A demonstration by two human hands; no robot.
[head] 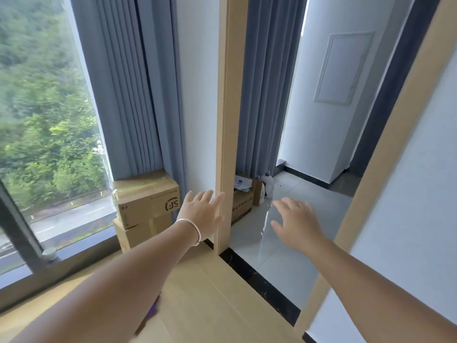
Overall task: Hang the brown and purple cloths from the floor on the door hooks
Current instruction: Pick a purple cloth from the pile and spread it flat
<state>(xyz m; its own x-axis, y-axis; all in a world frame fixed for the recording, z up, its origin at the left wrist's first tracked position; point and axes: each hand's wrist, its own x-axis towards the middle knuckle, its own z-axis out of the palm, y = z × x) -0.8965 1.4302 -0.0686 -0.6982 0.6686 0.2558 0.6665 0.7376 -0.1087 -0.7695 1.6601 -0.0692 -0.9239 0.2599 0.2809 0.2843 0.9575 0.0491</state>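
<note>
My left hand (201, 214) is stretched forward with fingers spread, holding nothing, just left of the wooden door frame post (226, 144). My right hand (295, 222) is also held out flat and empty, over the grey tiled floor inside the doorway. A small patch of purple cloth (153, 309) shows on the wooden floor under my left forearm, mostly hidden by the arm. No brown cloth and no door hooks are in view.
Two stacked cardboard boxes (146, 206) stand by the window (44, 120) and blue curtain (128, 82). Past the doorway are another box (241, 206) and a white bottle (268, 185). A black threshold strip (259, 283) divides wooden floor from tiles.
</note>
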